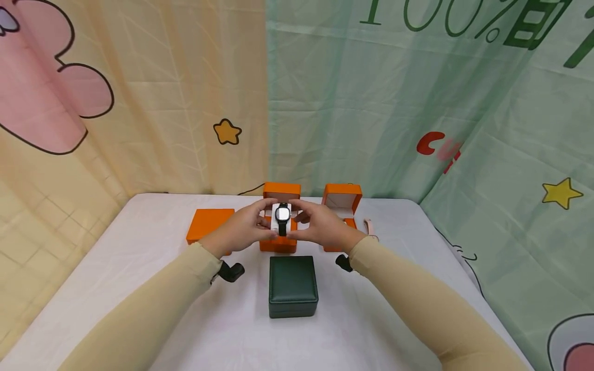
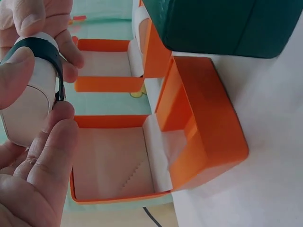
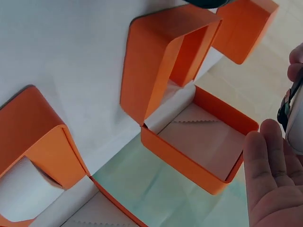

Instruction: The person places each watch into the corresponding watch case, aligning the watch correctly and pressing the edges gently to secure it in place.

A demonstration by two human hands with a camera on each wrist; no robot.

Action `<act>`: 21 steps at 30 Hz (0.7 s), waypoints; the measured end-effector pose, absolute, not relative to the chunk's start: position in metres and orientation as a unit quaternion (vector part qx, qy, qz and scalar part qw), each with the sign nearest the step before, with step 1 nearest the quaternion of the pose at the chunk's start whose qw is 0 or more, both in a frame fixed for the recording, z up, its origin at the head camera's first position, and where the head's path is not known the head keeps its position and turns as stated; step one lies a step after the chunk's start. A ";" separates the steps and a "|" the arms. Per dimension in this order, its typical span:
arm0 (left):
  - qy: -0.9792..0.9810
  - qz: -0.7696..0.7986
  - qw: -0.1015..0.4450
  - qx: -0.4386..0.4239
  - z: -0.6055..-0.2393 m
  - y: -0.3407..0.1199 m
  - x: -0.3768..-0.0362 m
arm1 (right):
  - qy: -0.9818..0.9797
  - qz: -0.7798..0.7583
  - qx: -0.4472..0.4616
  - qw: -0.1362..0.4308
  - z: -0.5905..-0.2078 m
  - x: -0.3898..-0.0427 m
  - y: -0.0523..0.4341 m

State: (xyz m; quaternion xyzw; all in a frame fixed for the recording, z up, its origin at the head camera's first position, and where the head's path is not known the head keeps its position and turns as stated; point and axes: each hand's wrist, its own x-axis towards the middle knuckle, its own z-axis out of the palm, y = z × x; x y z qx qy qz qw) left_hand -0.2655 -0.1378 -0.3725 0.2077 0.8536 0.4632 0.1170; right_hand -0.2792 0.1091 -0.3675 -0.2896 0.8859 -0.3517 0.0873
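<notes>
Both hands grip a white watch cushion (image 2: pixel 26 116) between them. Around it goes a black-strapped watch (image 1: pixel 282 213), its bright face towards the head camera. My left hand (image 1: pixel 246 224) has the cushion's left side between thumb and fingers. On the right side, my right hand (image 1: pixel 320 226) pinches it likewise. Directly behind and below the hands stands an orange box (image 1: pixel 278 247) with its lid raised. In the right wrist view, the box's compartment (image 3: pixel 187 54) shows no cushion. A closed dark green box (image 1: pixel 293 281) lies nearer to me.
A closed orange box (image 1: pixel 209 222) sits to the left. Another orange box (image 1: pixel 345 195) stands at the right with its lid up and a white cushion (image 3: pixel 28 191) inside. Beside it is a pale pink strap (image 1: pixel 368 226). Printed curtains (image 1: pixel 185 103) hang behind the white-covered table (image 1: pixel 223 319).
</notes>
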 end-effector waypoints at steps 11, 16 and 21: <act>0.870 0.436 0.139 0.187 -0.386 -0.139 -0.286 | 0.899 -0.309 -0.291 0.110 -0.378 -0.302 0.101; 0.888 0.399 0.133 0.186 -0.391 -0.139 -0.294 | 0.911 -0.272 -0.287 0.116 -0.383 -0.311 0.096; 0.903 0.364 0.137 0.182 -0.397 -0.139 -0.302 | 0.922 -0.238 -0.276 0.132 -0.389 -0.319 0.091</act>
